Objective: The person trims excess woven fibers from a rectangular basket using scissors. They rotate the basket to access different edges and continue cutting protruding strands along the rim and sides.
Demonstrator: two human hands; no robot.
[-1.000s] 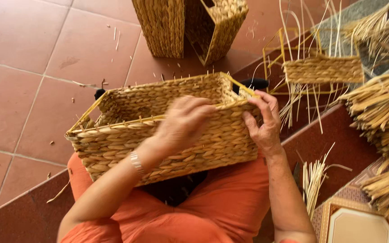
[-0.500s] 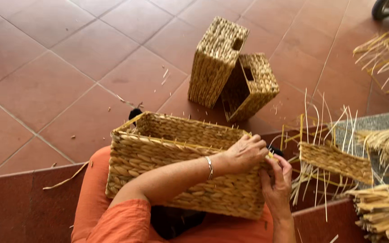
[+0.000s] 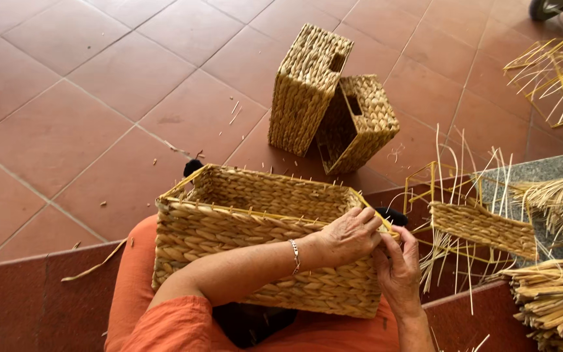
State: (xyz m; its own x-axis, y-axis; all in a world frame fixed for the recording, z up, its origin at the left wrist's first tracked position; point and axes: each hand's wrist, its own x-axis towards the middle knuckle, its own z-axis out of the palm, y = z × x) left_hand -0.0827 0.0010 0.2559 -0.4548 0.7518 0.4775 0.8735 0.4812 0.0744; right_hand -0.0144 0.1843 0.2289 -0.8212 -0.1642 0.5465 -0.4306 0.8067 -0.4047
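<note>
A rectangular woven straw basket with a yellow wire frame rests on my lap, on orange trousers. My left hand reaches across the near wall and pinches the rim at the basket's right corner; a silver bracelet is on that wrist. My right hand presses against the same corner from the outside, fingers curled up at the rim beside the left hand. A thin straw strand at the corner seems to be between the fingers, though it is too small to be sure.
Two finished woven baskets lie tipped on the red tile floor ahead. A half-woven yellow frame with loose straw ends stands to the right. Straw bundles pile at the right edge. A low red step runs under my knees.
The view has tilted up and left, showing more floor and both far baskets. My hands have slid from the basket's front rim to its right corner, the left arm stretched across it.
</note>
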